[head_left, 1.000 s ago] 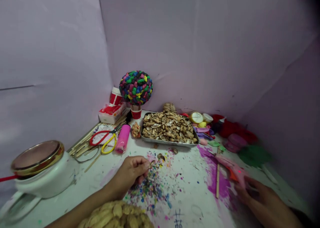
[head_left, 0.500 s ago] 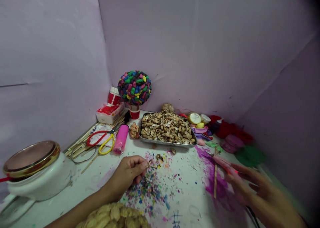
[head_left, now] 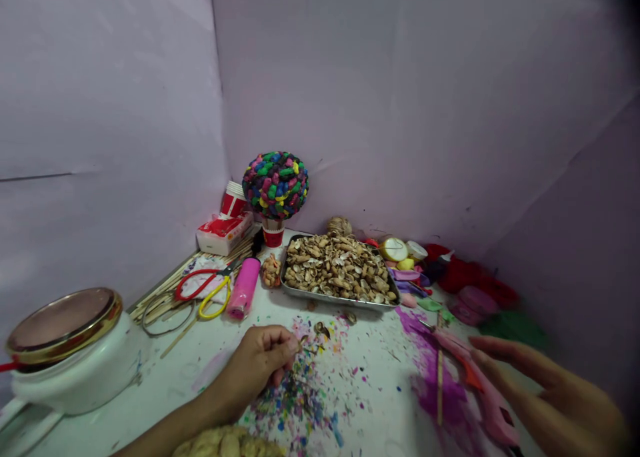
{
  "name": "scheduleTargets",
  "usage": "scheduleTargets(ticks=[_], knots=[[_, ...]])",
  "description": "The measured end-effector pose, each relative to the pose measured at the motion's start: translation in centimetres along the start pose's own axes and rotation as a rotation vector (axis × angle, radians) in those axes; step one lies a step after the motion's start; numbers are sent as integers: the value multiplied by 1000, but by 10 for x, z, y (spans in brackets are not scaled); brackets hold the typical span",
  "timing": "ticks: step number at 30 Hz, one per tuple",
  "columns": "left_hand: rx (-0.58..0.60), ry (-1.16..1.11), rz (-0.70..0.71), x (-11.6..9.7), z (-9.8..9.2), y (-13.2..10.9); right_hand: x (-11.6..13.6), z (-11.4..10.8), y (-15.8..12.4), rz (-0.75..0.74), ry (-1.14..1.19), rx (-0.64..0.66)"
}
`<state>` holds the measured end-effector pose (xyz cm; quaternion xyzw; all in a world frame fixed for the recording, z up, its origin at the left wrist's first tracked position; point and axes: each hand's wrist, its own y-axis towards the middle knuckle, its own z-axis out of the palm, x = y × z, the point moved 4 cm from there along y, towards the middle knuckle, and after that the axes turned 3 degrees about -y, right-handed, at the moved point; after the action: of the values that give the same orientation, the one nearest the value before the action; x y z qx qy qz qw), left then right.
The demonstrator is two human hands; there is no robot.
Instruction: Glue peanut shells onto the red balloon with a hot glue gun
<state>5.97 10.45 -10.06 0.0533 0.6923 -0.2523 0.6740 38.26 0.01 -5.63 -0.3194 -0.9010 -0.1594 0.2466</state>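
My left hand (head_left: 267, 357) is closed in a pinch over the table, with a small piece of peanut shell (head_left: 303, 341) at its fingertips. Below it, at the bottom edge, shows part of a shell-covered, pale brown rounded form (head_left: 227, 442). On the right lies a pink glue gun (head_left: 483, 387) with an orange trigger, its nozzle by a wooden stick (head_left: 440, 377). My right hand (head_left: 555, 390) is beside the glue gun, fingers stretched out and apart, somewhat blurred. Loose shell bits (head_left: 321, 329) lie just past my left hand.
A metal tray (head_left: 345, 302) heaped with peanut shells stands at the back. Behind it to the left is a colourful ball (head_left: 276, 185) on a paper cup (head_left: 273, 234). Scissors (head_left: 203, 290), a pink roll (head_left: 244, 287) and a white lidded pot (head_left: 75, 377) are left; balloons (head_left: 407, 275) lie right.
My right hand has drawn off the glue gun to the right, leaving the gun lying on the table. My left hand keeps its pinch. The view has shifted slightly.
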Motion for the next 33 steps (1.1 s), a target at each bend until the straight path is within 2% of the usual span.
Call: scheduleTargets(ticks=[1, 2, 7, 9, 11, 13, 15, 19, 24, 29, 33], knots=[[4, 6, 5, 0, 0, 0, 10, 3, 1, 43, 0, 85], [7, 10, 8, 1, -1, 1, 22, 3, 3, 40, 11, 95], [19, 26, 14, 7, -3, 4, 78, 23, 4, -223, 186, 156], [39, 33, 26, 7, -2, 4, 97, 42, -7, -306, 330, 292], [77, 32, 37, 6, 1, 4, 114, 66, -26, -355, 467, 506], [116, 25, 43, 3, 3, 3, 127, 88, -45, -402, 500, 604], [142, 12, 51, 2, 4, 2, 137, 103, -58, -470, 531, 647], [186, -2, 65, 1, 5, 1, 145, 116, -69, -520, 549, 649], [187, -26, 89, 3, 5, 2, 149, 110, -60, -495, 516, 578], [139, -27, 53, 4, 5, 4, 155, 105, -12, -445, 423, 374], [144, 1, 29, 2, 6, 2, 158, 101, 27, -449, 211, 231]])
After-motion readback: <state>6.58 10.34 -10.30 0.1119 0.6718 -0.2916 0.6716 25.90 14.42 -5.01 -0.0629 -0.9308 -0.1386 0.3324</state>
